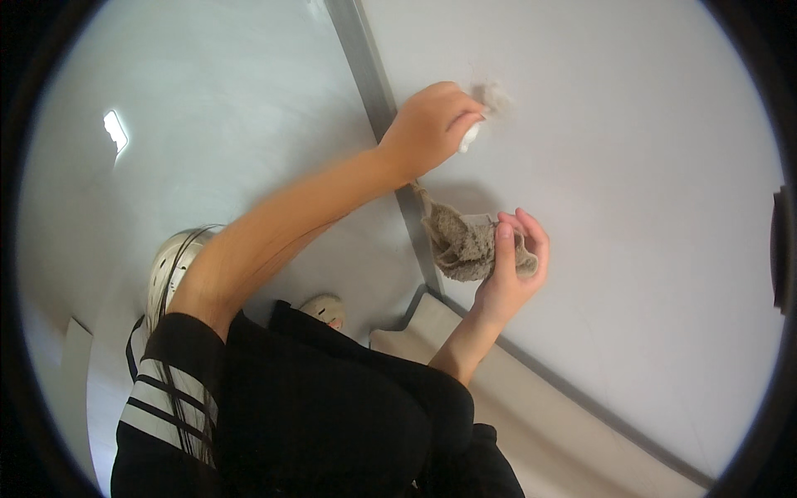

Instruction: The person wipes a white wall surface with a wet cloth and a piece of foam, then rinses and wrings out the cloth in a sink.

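My right hand [515, 261] pinches a grey-brown plush fabric piece [464, 243] between thumb and fingers. The piece is crumpled and fuzzy, with a paler smooth side showing at its edges, and a thin end trails past the table edge. Farther up, my left hand [433, 127] is closed around a white tuft [470, 137] that looks like fibre stuffing; part of it is hidden by the fingers. Just beyond the left fingertips is a blurred greyish-white fluffy clump [496, 99]. Whether that clump touches the hand or the table, I cannot tell.
Both hands are over a pale table [622, 187] with a grey edge strip [367, 81]. Below its corner stands a beige panel or seat [429, 320]. Light clogs [324, 308] rest on the grey floor [249, 106]. A dark object [778, 249] lies at the right rim.
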Demonstrator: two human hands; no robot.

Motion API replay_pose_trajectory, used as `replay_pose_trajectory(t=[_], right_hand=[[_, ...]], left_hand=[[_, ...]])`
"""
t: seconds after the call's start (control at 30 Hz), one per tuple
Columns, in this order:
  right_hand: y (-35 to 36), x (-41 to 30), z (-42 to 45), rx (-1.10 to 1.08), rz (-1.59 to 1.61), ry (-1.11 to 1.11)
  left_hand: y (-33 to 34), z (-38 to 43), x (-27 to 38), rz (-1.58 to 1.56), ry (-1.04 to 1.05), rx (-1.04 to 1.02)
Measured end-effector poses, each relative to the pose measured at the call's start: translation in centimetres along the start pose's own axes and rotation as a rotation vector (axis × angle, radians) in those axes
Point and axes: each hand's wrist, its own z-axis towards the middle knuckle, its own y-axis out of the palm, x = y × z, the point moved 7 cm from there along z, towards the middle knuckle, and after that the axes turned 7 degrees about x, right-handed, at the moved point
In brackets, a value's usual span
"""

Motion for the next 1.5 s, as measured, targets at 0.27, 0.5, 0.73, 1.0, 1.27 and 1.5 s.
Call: replay_pose_trajectory(t=[0.27, 0.5, 0.73, 1.0, 1.27, 1.5], right_hand=[[-0.3, 0.6, -0.4, -0.005, 0.007, 0.018], [0.1, 1.2, -0.7, -0.029, -0.037, 0.047], [0.8, 1.6, -0.6, -0.054, -0.043, 0.056], [1.3, 1.3, -0.6, -0.070, -0.053, 0.085], [1.6, 1.9, -0.3, -0.081, -0.051, 0.053], [0.6, 1.3, -0.3, -0.042, -0.060, 0.046]], left_hand=[[-0.5, 1.1, -2.9, -0.395, -0.519, 0.301], [-0.3, 2.1, 0.1, -0.032, -0.110, 0.269], [0.5, 0.6, 1.6, -0.036, 0.105, 0.041], [-0.5, 2.0, -0.2, 0.020, -0.013, 0.286], [0.9, -0.4, 1.2, 0.056, 0.275, 0.093], [-0.9, 2.3, -0.1, 0.004, 0.028, 0.273]])
